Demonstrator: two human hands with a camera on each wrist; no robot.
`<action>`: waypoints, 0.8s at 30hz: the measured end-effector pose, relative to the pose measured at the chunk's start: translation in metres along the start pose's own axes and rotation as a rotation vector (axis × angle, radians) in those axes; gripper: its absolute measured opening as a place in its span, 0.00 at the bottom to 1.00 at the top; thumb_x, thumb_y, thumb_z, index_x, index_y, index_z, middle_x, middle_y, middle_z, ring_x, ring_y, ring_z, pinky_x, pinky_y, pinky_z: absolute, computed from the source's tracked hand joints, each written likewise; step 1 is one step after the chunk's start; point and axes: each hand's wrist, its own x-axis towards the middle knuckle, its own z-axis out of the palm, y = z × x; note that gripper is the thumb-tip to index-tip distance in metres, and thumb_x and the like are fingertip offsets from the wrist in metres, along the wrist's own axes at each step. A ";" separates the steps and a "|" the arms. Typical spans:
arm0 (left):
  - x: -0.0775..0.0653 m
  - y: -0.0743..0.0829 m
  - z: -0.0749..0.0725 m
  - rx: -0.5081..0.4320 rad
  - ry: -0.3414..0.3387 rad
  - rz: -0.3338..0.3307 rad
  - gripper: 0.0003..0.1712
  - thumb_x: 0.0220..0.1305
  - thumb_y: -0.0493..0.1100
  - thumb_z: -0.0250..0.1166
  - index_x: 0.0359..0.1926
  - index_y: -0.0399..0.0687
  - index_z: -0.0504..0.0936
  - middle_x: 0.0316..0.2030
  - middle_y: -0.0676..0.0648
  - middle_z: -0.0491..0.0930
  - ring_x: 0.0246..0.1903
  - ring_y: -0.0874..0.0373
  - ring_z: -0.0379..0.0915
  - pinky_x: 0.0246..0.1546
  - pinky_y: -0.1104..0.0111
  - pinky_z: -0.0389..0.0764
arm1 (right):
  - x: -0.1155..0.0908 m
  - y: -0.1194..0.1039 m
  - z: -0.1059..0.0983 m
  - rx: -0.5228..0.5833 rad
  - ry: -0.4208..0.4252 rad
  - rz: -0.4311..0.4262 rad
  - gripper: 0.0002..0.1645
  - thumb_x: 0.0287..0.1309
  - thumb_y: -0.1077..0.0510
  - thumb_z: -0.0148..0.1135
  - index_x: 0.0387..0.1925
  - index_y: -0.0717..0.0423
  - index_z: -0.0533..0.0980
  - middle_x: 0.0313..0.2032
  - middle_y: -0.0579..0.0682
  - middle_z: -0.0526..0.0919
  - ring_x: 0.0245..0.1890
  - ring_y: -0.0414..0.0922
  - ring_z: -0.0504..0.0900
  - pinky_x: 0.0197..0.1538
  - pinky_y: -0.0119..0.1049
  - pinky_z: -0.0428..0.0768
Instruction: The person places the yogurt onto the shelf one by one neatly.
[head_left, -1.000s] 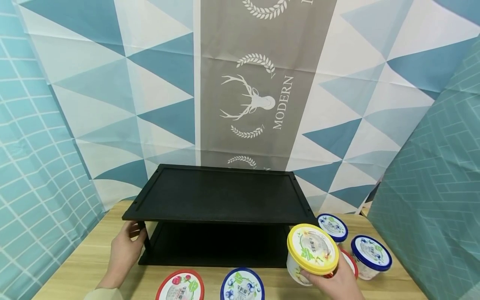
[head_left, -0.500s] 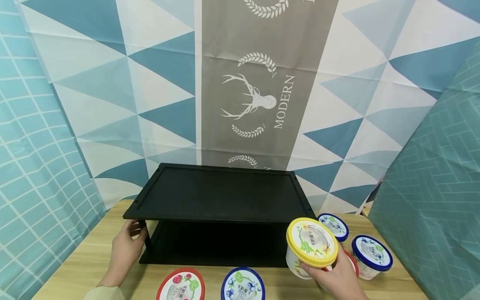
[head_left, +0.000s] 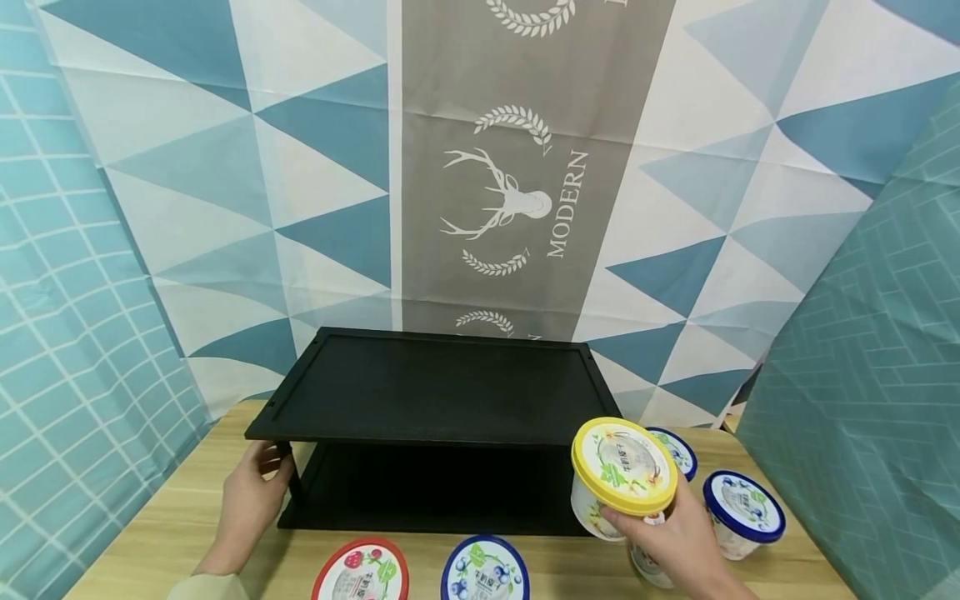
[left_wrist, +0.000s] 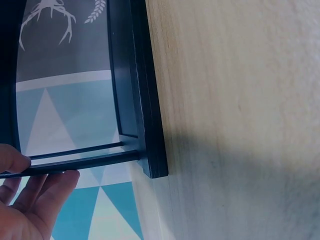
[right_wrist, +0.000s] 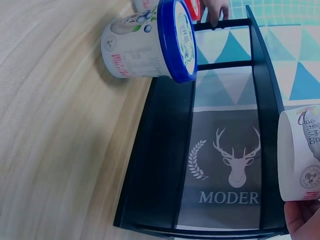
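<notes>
A black two-tier shelf rack (head_left: 450,392) stands on the wooden table. My left hand (head_left: 251,496) grips its front left post, and in the left wrist view the thumb and fingers pinch that thin post (left_wrist: 85,163) from both sides. My right hand (head_left: 682,537) holds a white paper tub with a yellow lid (head_left: 626,467), tilted a little, in front of the rack's right front corner. In the right wrist view the tub (right_wrist: 302,155) shows at the right edge, level with the upper tier, fingers (right_wrist: 300,217) at its base. The tub hides the corner of the top board.
A red-lidded tub (head_left: 362,573) and a blue-lidded tub (head_left: 486,571) stand in front of the rack. Two more blue-lidded tubs (head_left: 744,508) stand on the right, one partly hidden. Another tub (head_left: 649,567) sits behind my right hand. Patterned cloth (head_left: 330,167) hangs behind and at both sides.
My right hand has raised the yellow-lidded tub, which now covers the top board's right front corner and part of a blue-lidded tub. The left hand stays on the post.
</notes>
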 end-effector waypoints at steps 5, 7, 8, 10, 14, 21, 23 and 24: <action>0.001 0.000 0.000 0.002 -0.008 -0.008 0.20 0.59 0.38 0.51 0.53 0.38 0.67 0.44 0.31 0.74 0.41 0.39 0.74 0.27 0.72 0.74 | 0.000 -0.003 -0.002 -0.001 0.008 -0.051 0.48 0.38 0.46 0.69 0.60 0.47 0.54 0.54 0.52 0.68 0.53 0.51 0.71 0.49 0.45 0.76; 0.001 0.000 0.000 0.003 -0.013 -0.012 0.20 0.60 0.38 0.51 0.53 0.38 0.67 0.44 0.31 0.74 0.41 0.39 0.74 0.26 0.74 0.73 | 0.000 -0.004 -0.002 -0.005 0.012 -0.054 0.48 0.39 0.46 0.68 0.60 0.48 0.54 0.54 0.52 0.68 0.52 0.51 0.71 0.48 0.45 0.76; 0.001 0.000 0.000 0.001 -0.016 -0.014 0.20 0.60 0.39 0.51 0.54 0.38 0.66 0.44 0.31 0.74 0.41 0.39 0.74 0.26 0.74 0.72 | 0.000 -0.005 -0.003 -0.003 0.013 -0.049 0.48 0.39 0.46 0.68 0.60 0.47 0.54 0.53 0.51 0.68 0.53 0.51 0.71 0.49 0.44 0.76; 0.001 0.000 0.000 0.000 -0.019 -0.016 0.20 0.60 0.39 0.51 0.54 0.38 0.66 0.44 0.31 0.74 0.42 0.39 0.74 0.26 0.75 0.72 | 0.000 -0.006 -0.003 0.000 0.012 -0.057 0.48 0.40 0.46 0.68 0.60 0.48 0.53 0.54 0.52 0.67 0.53 0.51 0.70 0.48 0.44 0.76; 0.001 -0.001 0.000 0.003 -0.016 -0.018 0.20 0.60 0.39 0.51 0.54 0.38 0.66 0.44 0.31 0.74 0.41 0.39 0.74 0.27 0.70 0.75 | 0.002 -0.008 -0.003 0.009 0.012 -0.081 0.46 0.40 0.47 0.68 0.60 0.47 0.54 0.54 0.52 0.68 0.53 0.50 0.71 0.47 0.43 0.77; 0.002 -0.001 0.001 -0.010 -0.040 -0.044 0.21 0.61 0.40 0.50 0.55 0.38 0.66 0.45 0.30 0.73 0.43 0.38 0.73 0.34 0.56 0.77 | 0.005 -0.014 -0.003 -0.002 0.033 -0.107 0.46 0.40 0.46 0.68 0.59 0.46 0.55 0.53 0.51 0.68 0.51 0.50 0.71 0.44 0.41 0.79; 0.002 -0.002 0.001 -0.009 -0.039 -0.043 0.21 0.61 0.40 0.50 0.55 0.38 0.66 0.46 0.30 0.73 0.43 0.38 0.73 0.35 0.56 0.77 | 0.006 -0.015 -0.003 -0.008 0.036 -0.118 0.46 0.40 0.46 0.68 0.59 0.46 0.55 0.53 0.51 0.67 0.51 0.50 0.71 0.43 0.40 0.79; 0.002 -0.002 0.002 -0.008 -0.037 -0.042 0.21 0.61 0.40 0.50 0.54 0.38 0.66 0.45 0.30 0.73 0.43 0.38 0.73 0.35 0.56 0.77 | 0.007 -0.015 -0.003 -0.012 0.038 -0.121 0.46 0.40 0.45 0.68 0.59 0.46 0.55 0.53 0.51 0.67 0.51 0.50 0.71 0.43 0.40 0.79</action>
